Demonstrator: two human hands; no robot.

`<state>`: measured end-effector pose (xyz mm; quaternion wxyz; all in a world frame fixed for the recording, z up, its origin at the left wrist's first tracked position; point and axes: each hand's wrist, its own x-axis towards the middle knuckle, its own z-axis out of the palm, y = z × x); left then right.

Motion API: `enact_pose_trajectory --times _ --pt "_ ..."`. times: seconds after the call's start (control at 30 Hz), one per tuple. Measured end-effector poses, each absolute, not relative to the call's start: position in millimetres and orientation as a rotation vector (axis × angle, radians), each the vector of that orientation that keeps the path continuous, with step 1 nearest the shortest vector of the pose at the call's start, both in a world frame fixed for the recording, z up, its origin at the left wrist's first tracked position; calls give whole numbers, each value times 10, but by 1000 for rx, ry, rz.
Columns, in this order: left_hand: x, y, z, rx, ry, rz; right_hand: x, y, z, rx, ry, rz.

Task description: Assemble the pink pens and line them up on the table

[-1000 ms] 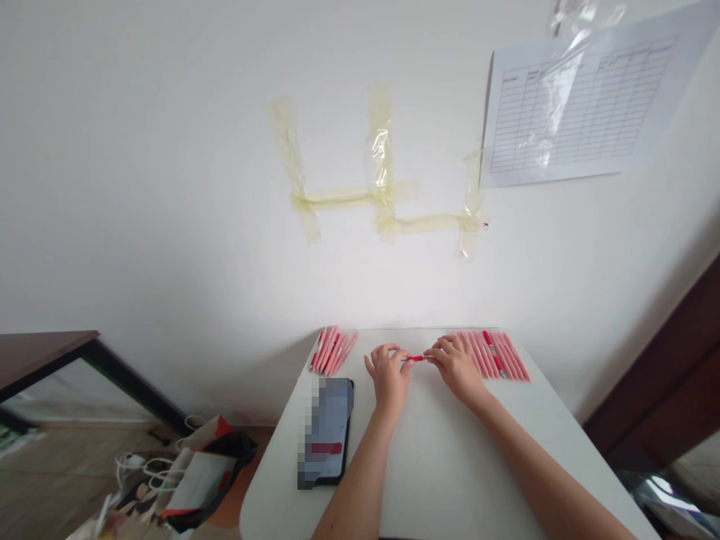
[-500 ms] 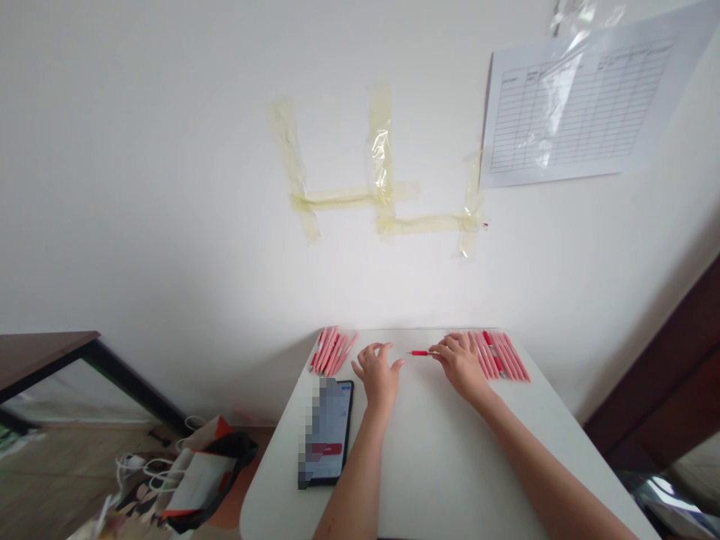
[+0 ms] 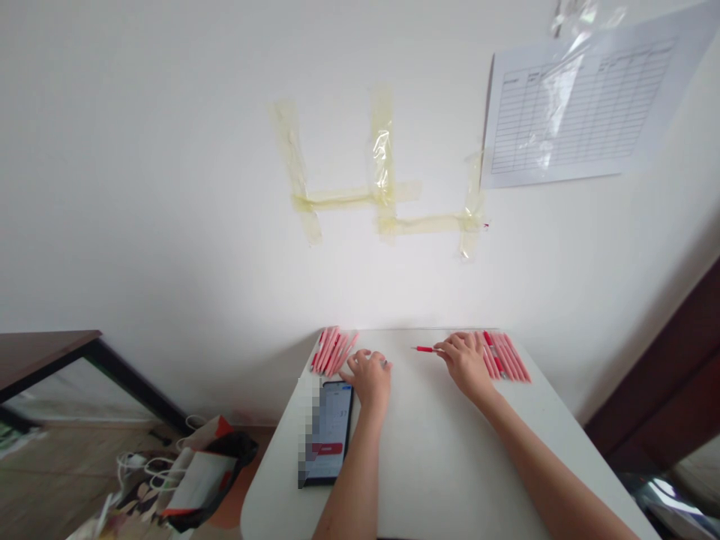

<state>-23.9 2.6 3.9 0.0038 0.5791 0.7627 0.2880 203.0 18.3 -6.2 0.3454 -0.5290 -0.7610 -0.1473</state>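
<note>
My right hand (image 3: 466, 363) pinches a thin red pen refill (image 3: 426, 349) that points left over the white table (image 3: 444, 457). Just to its right lies a row of several pink pens (image 3: 506, 355) at the table's far right. My left hand (image 3: 368, 376) is beside the pile of several pink pens (image 3: 333, 349) at the far left, its fingers curled near the nearest pen. Whether it grips one I cannot make out.
A phone (image 3: 329, 431) with a lit screen lies left of my left arm. The wall behind carries strips of yellowed tape (image 3: 382, 196) and a printed table sheet (image 3: 579, 109). A bag (image 3: 205, 472) and cables sit on the floor at left, by a dark table (image 3: 45, 356).
My hands have parted. The left hand let go of the red refill and moved left to the pink pen pile. The right hand kept the refill and drew slightly right.
</note>
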Motion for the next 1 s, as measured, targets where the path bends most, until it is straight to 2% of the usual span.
enact_pose_trajectory --times 0.27,1.0 --pt "-208 19 78 1868 2357 892 2034 192 -82 -1371 -1978 -385" --pt "-66 17 74 1796 2036 1152 2031 188 -77 -1372 -1987 -387"
